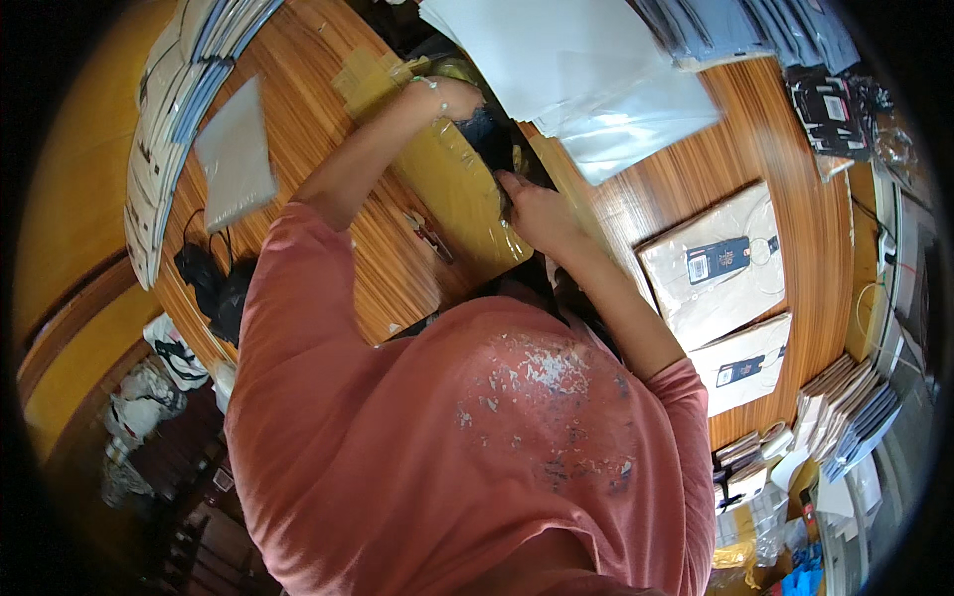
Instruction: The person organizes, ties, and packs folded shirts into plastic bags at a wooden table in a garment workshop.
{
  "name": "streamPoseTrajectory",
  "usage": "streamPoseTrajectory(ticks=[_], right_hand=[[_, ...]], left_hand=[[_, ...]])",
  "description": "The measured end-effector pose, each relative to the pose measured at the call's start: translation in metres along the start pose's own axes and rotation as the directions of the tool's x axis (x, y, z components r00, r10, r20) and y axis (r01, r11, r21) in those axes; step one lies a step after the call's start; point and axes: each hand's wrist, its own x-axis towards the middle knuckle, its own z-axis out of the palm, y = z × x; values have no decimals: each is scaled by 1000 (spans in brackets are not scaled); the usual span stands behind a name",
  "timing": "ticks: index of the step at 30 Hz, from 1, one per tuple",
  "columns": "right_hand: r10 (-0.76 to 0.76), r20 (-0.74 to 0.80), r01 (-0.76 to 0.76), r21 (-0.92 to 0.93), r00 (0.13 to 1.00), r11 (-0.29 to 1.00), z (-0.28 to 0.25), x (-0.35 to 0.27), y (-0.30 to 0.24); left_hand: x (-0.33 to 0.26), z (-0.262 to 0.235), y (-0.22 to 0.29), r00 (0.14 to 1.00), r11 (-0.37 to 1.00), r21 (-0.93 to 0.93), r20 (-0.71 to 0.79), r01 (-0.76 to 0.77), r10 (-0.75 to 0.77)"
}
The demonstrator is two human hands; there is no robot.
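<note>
My left hand (449, 97) reaches across the wooden table (328, 119) and closes on a dark folded garment (490, 137). The garment lies at the far end of a yellow-brown flat package (452, 194) wrapped in clear film. My right hand (537, 214) grips the package's right edge, with its fingertips touching the dark garment. The package lies slanted between my two forearms. My pink shirt hides the table's near edge below the package.
White plastic bags (596, 79) lie beyond the hands. Two cream packaged shirts with dark tags (715, 263) (747, 363) sit at the right. A long stack of flat packets (169, 119), a white packet (234, 154) and a black cable (214, 283) are at the left.
</note>
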Motion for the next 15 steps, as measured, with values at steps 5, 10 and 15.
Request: streamPoseTrajectory(ticks=[5, 10, 15], right_hand=[[-62, -149, 87, 167, 987, 982, 21, 6, 23], [-9, -100, 35, 265, 995, 964, 18, -1, 18], [-16, -148, 62, 313, 989, 948, 24, -6, 24]], left_hand=[[12, 8, 41, 993, 996, 86, 114, 10, -20], [46, 28, 63, 896, 960, 253, 445, -121, -4], [62, 38, 75, 871, 923, 378, 475, -69, -129]])
